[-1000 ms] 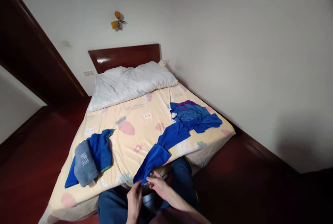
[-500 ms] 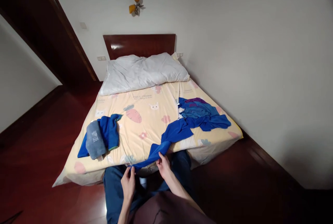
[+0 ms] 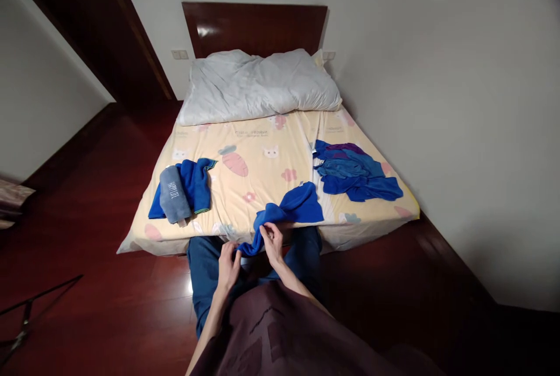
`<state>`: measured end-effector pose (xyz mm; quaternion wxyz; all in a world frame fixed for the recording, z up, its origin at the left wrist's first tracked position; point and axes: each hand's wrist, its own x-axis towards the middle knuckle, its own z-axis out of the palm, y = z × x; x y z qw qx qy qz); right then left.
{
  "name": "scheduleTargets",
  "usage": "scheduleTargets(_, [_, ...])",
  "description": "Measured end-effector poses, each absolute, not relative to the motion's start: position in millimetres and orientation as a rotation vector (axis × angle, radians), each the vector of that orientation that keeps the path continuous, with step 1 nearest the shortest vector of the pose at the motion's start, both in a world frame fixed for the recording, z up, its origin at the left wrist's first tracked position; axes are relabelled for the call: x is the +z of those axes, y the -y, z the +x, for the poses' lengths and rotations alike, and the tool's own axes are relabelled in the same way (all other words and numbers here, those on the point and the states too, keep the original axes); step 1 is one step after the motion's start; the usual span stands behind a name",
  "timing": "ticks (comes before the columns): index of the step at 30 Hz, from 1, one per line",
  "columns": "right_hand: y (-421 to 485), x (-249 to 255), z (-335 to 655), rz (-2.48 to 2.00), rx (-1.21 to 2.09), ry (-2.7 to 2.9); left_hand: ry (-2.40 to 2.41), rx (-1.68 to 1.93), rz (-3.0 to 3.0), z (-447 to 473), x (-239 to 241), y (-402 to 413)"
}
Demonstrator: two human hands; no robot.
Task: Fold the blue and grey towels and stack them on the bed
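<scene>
A long blue cloth (image 3: pixel 301 204), which looks like a towel, trails from the bed's front edge toward the right, with a small label at its far edge. My left hand (image 3: pixel 229 265) pinches its near end just over my lap. Further along the same cloth, my right hand (image 3: pixel 273 243) is closed on its edge. Between the two hands the blue fabric sags in a narrow twist. On the left of the bed, a rolled grey towel (image 3: pixel 174 195) with white lettering lies on a folded blue cloth (image 3: pixel 199 189).
A heap of blue and purple cloths (image 3: pixel 354 172) lies at the bed's right. A grey-white quilt (image 3: pixel 262 87) is bunched by the dark headboard (image 3: pixel 258 23). The patterned sheet (image 3: pixel 236 183) covers the bed. A thin black stand (image 3: pixel 27 313) is on the floor at left.
The blue cloth has come away from the heap at right and now lies apart from it, drawn closer to me. The view has tilted down. Both hands keep hold.
</scene>
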<state>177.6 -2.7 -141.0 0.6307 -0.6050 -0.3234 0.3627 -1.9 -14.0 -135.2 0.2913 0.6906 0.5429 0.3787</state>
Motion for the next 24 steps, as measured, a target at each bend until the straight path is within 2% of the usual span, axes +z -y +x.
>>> scheduleTargets(4, [1, -163, 199, -1.397, 0.748, 0.796, -1.588, 1.116, 1.561, -3, -117, 15])
scheduleTargets(8, [-11, -185, 239, -1.680, 0.551, 0.821, -1.611, 1.186, 1.480, -6, -107, 13])
scheduleTargets(14, [-20, -197, 262, -1.903, 0.784, 1.139, -1.589, 1.179, 1.468, -9, -111, 18])
scheduleTargets(17, [-10, -189, 253, -1.834, 0.727, 1.255, -1.573, 1.094, 1.513, -18, -113, 21])
scheduleTargets(20, [7, -168, 237, -1.686, 0.635, 1.405, -1.419, 0.818, 1.705, -33, -111, 22])
scheduleTargets(24, [32, -130, 210, -1.438, 0.684, 1.599, -1.200, 0.672, 1.952, -40, -97, 24])
